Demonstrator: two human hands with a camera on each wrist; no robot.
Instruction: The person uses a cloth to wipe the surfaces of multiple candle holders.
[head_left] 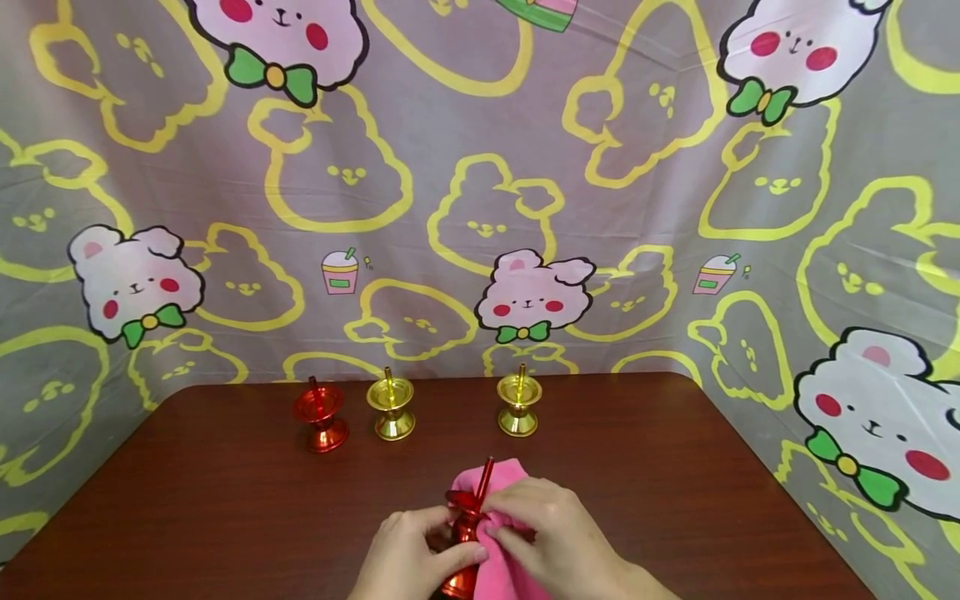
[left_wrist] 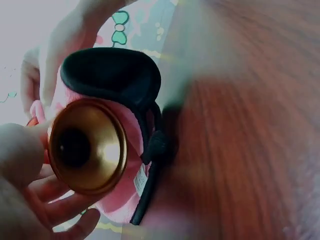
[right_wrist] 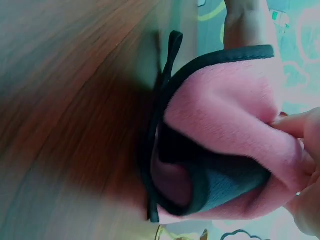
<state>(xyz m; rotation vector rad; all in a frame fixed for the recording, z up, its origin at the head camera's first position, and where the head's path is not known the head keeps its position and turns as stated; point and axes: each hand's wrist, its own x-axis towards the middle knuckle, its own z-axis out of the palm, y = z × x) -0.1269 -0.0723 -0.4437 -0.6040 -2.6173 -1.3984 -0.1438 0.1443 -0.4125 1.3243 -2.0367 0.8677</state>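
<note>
My left hand grips a shiny red candle holder by its side, with the spike pointing up and tilted to the right. In the left wrist view its hollow, gold-toned underside faces the camera. A pink cloth with dark edging is pinched in my right hand and lies against the right side of the holder, just below the dish. The right wrist view shows the soft cloth hanging in folds, its dark trim and a loop beside the tabletop.
Toward the back of the brown table stand another red candle holder, a gold candle holder beside it, and a second gold one farther right. A patterned curtain surrounds the table's back and sides.
</note>
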